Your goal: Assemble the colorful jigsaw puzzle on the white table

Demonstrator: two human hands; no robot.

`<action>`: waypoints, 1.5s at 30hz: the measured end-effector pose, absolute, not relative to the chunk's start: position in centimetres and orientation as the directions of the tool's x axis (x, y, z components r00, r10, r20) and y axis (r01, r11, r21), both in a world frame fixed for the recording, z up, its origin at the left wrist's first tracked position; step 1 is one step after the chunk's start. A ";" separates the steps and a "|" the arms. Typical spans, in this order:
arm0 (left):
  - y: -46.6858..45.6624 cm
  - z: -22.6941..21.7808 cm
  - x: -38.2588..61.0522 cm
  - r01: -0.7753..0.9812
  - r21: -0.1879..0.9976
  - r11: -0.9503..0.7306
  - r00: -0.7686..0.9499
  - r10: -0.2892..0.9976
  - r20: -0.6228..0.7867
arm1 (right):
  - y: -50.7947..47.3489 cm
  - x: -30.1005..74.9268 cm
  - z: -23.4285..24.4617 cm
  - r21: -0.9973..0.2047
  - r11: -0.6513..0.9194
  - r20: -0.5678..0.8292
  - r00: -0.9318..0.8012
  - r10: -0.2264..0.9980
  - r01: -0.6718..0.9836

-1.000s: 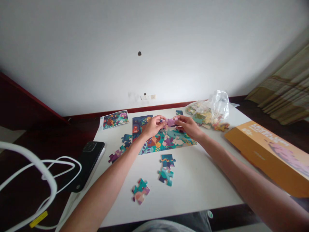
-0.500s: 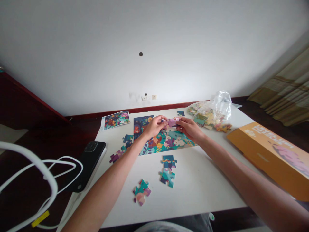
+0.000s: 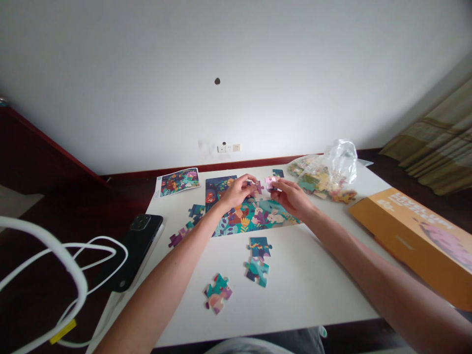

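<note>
While held close together, not touching: mauve puzzle piece (image 3: 259,189) at the left, pink puzzle piece (image 3: 272,183) at the right. Pinching the mauve one between thumb and fingers with the left hand (image 3: 239,191); gripping the pink one the same way with the right hand (image 3: 292,195). Directly below the fingers, a large picture sheet (image 3: 273,217) with white rabbits and flowers, flat on the white surface (image 3: 306,280) and partly covered from view by the left hand. Just beyond the right fingers, a dark blue piece (image 3: 278,172); farther to their right, a clear plastic bag (image 3: 341,164) with loose pieces inside. Nearer the body than the fingers, a dark blue and a teal piece (image 3: 257,270), touching; nearer again and to the left, a small teal and pink cluster (image 3: 218,293). Left of the left fingers, a slanting row of pieces (image 3: 179,238); beyond that row, a printed picture card (image 3: 179,183). Well to the left and nearer the body, a black phone (image 3: 142,241) and a looped white cable (image 3: 79,282). Far right of the right fingers, an orange box (image 3: 391,238).
</note>
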State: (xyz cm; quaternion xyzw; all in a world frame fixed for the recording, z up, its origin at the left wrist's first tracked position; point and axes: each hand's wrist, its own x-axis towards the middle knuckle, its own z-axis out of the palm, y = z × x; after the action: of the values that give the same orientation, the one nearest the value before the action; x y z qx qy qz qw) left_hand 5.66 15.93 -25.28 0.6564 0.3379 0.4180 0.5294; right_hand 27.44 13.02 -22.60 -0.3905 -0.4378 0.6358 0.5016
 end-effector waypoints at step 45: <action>15.2 -24.3 5.5 0.012 0.987 -0.161 0.479 0.868 0.135 | 12.8 27.2 -23.3 -0.946 0.211 0.170 -0.178 0.969 0.247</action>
State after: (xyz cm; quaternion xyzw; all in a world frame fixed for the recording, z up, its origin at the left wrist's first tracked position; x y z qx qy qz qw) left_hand 5.51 15.17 -24.31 0.6570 0.3347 0.3856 0.5547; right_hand 27.21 12.79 -23.35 -0.4712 -0.6454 0.4152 0.4348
